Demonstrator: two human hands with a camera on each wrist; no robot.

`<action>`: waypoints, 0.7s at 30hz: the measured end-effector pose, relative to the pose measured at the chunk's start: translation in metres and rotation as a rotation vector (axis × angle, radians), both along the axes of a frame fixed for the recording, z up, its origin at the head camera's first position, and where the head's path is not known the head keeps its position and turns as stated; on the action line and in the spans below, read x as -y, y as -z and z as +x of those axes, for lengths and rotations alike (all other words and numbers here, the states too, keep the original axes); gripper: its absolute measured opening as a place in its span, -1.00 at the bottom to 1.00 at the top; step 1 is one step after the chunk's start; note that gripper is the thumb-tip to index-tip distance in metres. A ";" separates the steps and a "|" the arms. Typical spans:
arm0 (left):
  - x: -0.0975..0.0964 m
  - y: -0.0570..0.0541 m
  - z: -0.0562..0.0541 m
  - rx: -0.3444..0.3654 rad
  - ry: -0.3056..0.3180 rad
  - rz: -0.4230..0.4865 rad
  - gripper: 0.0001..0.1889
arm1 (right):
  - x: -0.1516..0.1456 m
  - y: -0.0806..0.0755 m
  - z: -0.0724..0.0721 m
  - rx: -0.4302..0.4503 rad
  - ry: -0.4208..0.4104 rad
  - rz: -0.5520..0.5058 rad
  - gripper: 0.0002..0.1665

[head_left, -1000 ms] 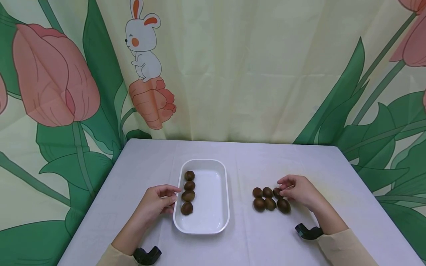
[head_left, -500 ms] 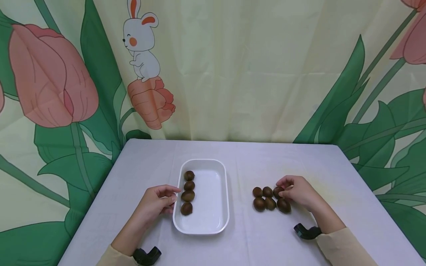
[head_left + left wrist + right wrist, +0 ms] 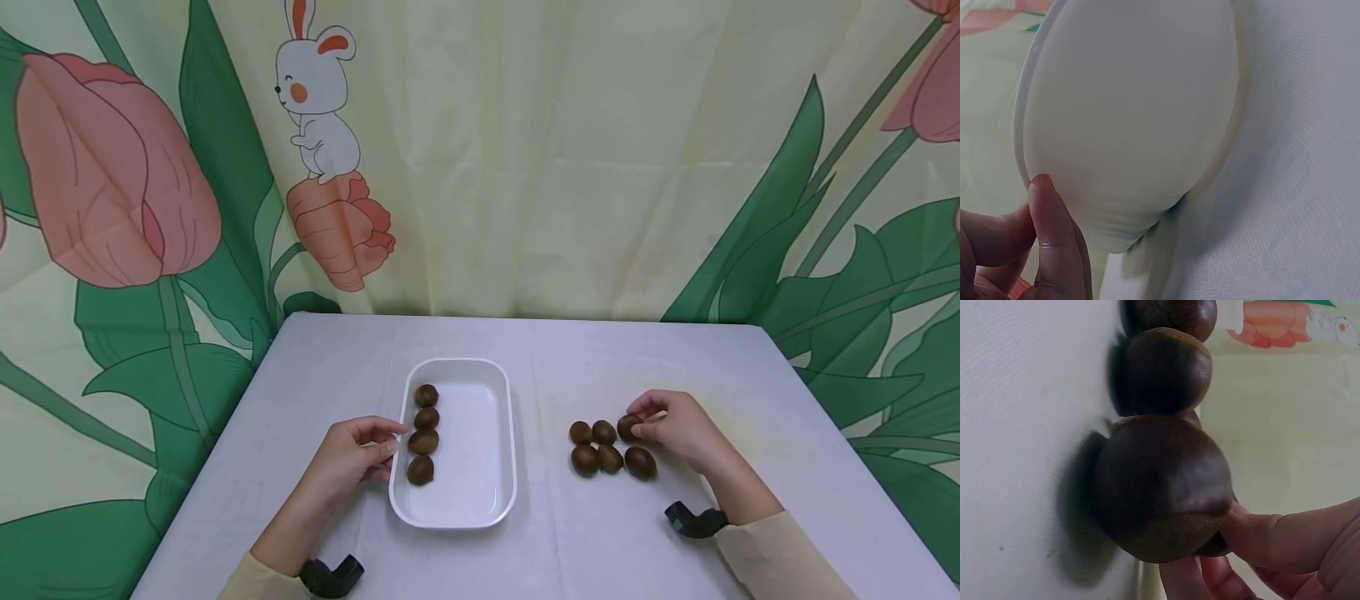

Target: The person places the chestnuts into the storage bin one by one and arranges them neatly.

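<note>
A white rectangular tray (image 3: 480, 518) stands on the table with a column of several brown chestnuts (image 3: 423, 442) along its left side. My left hand (image 3: 348, 458) pinches the tray's left rim; in the left wrist view its thumb (image 3: 1054, 231) lies against the outer wall. To the right, more chestnuts (image 3: 585, 460) form two short rows on the cloth. My right hand (image 3: 678, 429) pinches the rear right chestnut (image 3: 627, 428) between thumb and fingers. In the right wrist view, a nearer chestnut (image 3: 1163, 487) mostly hides the pinched one.
A white cloth (image 3: 555, 542) covers the table. Behind it hangs a curtain (image 3: 525, 167) printed with tulips, leaves and a rabbit. Black wrist cameras (image 3: 696, 522) sit below both hands. Bare cloth lies between the tray and the loose chestnuts.
My right hand has moved slightly up and away with the pinched chestnut, widening the gap to the front right one. My left hand and the tray have stayed in place.
</note>
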State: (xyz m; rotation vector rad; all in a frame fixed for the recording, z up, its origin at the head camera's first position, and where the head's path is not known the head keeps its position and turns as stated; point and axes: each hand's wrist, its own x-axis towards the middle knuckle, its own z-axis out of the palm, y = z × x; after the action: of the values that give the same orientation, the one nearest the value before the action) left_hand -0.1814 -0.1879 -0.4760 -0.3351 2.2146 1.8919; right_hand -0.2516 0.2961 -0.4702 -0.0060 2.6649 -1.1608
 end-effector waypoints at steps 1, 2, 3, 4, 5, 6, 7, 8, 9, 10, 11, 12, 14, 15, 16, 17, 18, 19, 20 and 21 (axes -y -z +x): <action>0.000 0.000 0.000 0.000 -0.001 0.000 -0.72 | 0.000 -0.001 0.000 0.001 0.002 0.002 -0.70; 0.000 0.000 0.000 0.001 -0.001 0.000 -0.72 | 0.000 -0.003 0.000 0.001 0.004 0.007 -0.71; 0.000 0.000 0.001 0.002 -0.003 0.000 -0.72 | 0.001 -0.004 0.000 0.001 0.004 0.013 -0.71; 0.000 0.000 0.001 0.002 -0.003 0.000 -0.72 | 0.001 -0.006 0.000 0.003 0.007 0.015 -0.71; 0.000 0.000 0.001 0.003 -0.004 0.000 -0.71 | 0.002 -0.007 0.000 0.006 0.010 0.012 -0.70; 0.000 -0.001 0.001 0.004 -0.005 -0.001 -0.71 | 0.003 -0.009 0.000 0.010 0.012 0.010 -0.70; 0.000 -0.001 0.001 0.003 -0.004 -0.002 -0.71 | 0.004 -0.010 0.000 0.010 0.009 0.007 -0.70; 0.000 -0.001 0.001 0.002 -0.004 -0.002 -0.71 | 0.005 -0.011 0.001 0.012 0.008 0.000 -0.70; 0.000 -0.001 0.001 0.002 -0.004 -0.002 -0.72 | 0.006 -0.013 0.001 0.014 0.005 -0.010 -0.70; 0.000 -0.001 0.001 0.002 -0.003 -0.001 -0.72 | 0.008 -0.014 0.002 0.013 0.002 -0.017 -0.70; 0.000 -0.001 0.001 0.002 -0.002 0.000 -0.72 | 0.009 -0.015 0.002 0.012 -0.002 -0.025 -0.70; 0.000 -0.001 0.001 0.002 -0.001 0.001 -0.72 | 0.011 -0.016 0.002 0.014 -0.005 -0.033 -0.71; 0.000 -0.001 0.001 0.002 0.000 0.002 -0.72 | 0.015 -0.018 0.003 0.011 -0.012 -0.045 -0.72; 0.000 -0.001 0.001 0.002 0.001 0.002 -0.72 | 0.017 -0.019 0.004 0.010 -0.016 -0.048 -0.73; 0.000 -0.001 0.001 0.002 0.002 0.003 -0.72 | 0.019 -0.021 0.004 0.010 -0.018 -0.051 -0.73; 0.000 -0.001 0.001 0.002 0.003 0.002 -0.72 | 0.021 -0.022 0.004 0.011 -0.020 -0.055 -0.74; 0.000 -0.001 0.001 0.002 0.002 0.001 -0.72 | 0.024 -0.023 0.004 0.012 -0.022 -0.057 -0.74; 0.000 -0.001 0.001 0.001 0.002 -0.001 -0.72 | 0.026 -0.025 0.004 0.010 -0.026 -0.058 -0.74; 0.000 -0.001 0.001 0.001 0.002 -0.001 -0.72 | 0.029 -0.027 0.005 0.009 -0.030 -0.064 -0.74; 0.000 -0.001 0.000 0.001 0.000 -0.004 -0.72 | 0.032 -0.028 0.005 0.007 -0.035 -0.071 -0.75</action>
State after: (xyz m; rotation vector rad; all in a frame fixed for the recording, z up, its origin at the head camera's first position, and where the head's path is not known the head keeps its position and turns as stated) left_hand -0.1811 -0.1877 -0.4749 -0.3365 2.2173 1.8873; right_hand -0.2465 0.2641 -0.4424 -0.0600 2.6053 -1.2406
